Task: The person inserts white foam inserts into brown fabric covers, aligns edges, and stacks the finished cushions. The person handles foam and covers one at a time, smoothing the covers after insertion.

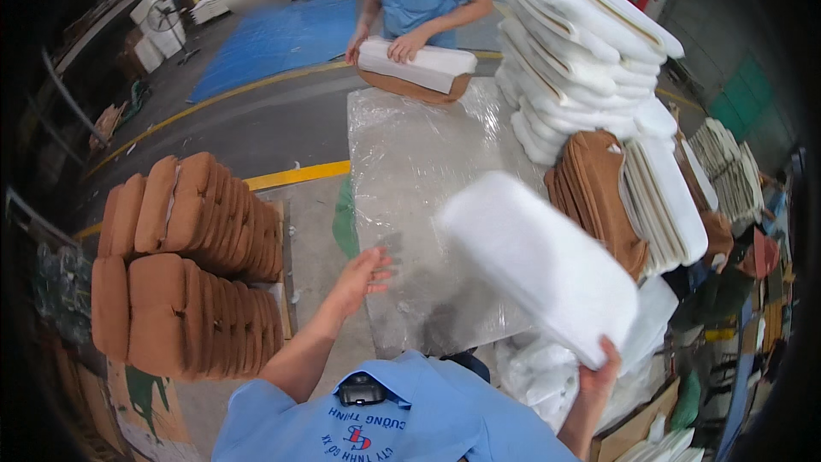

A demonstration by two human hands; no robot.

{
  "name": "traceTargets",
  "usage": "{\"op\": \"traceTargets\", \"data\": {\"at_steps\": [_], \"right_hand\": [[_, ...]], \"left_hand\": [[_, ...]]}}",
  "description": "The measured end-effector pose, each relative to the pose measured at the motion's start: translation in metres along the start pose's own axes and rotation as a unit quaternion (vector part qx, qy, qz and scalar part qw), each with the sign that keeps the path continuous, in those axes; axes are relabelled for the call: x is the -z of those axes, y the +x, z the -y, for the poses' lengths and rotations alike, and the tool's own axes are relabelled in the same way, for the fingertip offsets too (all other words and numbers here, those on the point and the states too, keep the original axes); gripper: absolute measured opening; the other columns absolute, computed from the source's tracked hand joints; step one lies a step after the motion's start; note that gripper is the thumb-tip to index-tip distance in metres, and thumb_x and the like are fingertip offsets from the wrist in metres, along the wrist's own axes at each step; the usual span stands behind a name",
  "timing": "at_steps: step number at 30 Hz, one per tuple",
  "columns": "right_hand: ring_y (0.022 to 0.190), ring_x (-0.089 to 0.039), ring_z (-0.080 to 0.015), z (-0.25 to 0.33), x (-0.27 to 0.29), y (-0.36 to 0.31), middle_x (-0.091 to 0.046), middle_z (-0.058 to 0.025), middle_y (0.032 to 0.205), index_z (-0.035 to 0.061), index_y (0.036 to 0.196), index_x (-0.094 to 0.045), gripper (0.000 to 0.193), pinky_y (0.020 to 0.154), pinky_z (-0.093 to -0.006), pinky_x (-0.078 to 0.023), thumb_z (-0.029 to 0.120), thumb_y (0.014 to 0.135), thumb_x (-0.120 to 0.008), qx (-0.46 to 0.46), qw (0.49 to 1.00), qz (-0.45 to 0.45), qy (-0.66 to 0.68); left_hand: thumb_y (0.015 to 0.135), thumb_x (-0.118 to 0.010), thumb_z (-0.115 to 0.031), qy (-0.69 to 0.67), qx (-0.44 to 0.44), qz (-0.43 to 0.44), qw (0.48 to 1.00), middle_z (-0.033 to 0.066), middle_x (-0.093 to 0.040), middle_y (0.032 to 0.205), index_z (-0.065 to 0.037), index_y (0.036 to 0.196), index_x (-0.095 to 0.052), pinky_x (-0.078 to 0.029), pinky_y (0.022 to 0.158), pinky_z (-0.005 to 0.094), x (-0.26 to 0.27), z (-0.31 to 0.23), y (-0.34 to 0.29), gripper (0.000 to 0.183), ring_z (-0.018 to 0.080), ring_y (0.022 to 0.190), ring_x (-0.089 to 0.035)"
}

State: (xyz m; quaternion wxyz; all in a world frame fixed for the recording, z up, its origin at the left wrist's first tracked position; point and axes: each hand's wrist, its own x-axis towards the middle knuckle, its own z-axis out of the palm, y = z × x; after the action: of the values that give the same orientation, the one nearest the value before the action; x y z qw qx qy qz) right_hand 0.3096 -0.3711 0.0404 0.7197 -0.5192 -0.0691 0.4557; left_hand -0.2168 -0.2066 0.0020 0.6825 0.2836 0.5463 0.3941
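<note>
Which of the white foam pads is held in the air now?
The large blurred white foam pad, gripped at its lower corner by the right hand. The other white pads lie stacked or under the co-worker's hands.

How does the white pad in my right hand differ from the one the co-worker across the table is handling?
The white foam pad in your right hand is raised above the table, tilted and bare. The co-worker's pad lies flat at the far table edge, under both their hands, with a brown cover beneath it. Both are white, rectangular cushion pads.
</note>
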Motion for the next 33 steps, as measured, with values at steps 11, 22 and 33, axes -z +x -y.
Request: {"op": "traceTargets", "data": {"at_steps": [11,22,33], "right_hand": [[0.126,-0.065,-0.0316,-0.08,-0.052,-0.038,-0.063,-0.0161,0.14,0.0011,0.153,-0.045,0.081,0.105,-0.0481,-0.056,0.018,0.083,-0.083,-0.175,0.961,0.198,-0.084],[0.128,-0.056,-0.0282,-0.128,-0.015,0.047,-0.059,-0.0057,0.141,0.0157,0.156,-0.046,0.079,0.102,-0.0573,-0.047,0.047,0.092,-0.08,-0.274,0.894,0.116,-0.335],[0.12,-0.061,-0.0216,-0.174,-0.036,0.107,-0.064,-0.0129,0.142,0.0068,0.156,-0.05,0.078,0.101,-0.0414,-0.046,0.068,0.108,-0.041,-0.126,0.891,0.14,-0.413]], "left_hand": [[0.115,-0.049,-0.036,-0.12,-0.097,0.001,0.988,0.016,-0.063,0.144,0.007,0.147,-0.053,-0.049,0.111,0.0406,0.03,0.018,-0.03,0.054,0.0265,0.13,-0.061],[0.112,-0.053,-0.043,0.053,-0.018,-0.125,0.991,0.0078,-0.068,0.13,-0.003,0.145,-0.057,-0.049,0.093,0.0348,0.052,0.083,-0.005,0.052,0.019,0.109,-0.061],[0.114,-0.043,-0.052,0.153,-0.04,-0.044,0.986,0.0126,-0.064,0.137,0.002,0.147,-0.054,-0.05,0.099,0.0395,0.02,0.064,0.033,0.065,0.0234,0.116,-0.062]]}}
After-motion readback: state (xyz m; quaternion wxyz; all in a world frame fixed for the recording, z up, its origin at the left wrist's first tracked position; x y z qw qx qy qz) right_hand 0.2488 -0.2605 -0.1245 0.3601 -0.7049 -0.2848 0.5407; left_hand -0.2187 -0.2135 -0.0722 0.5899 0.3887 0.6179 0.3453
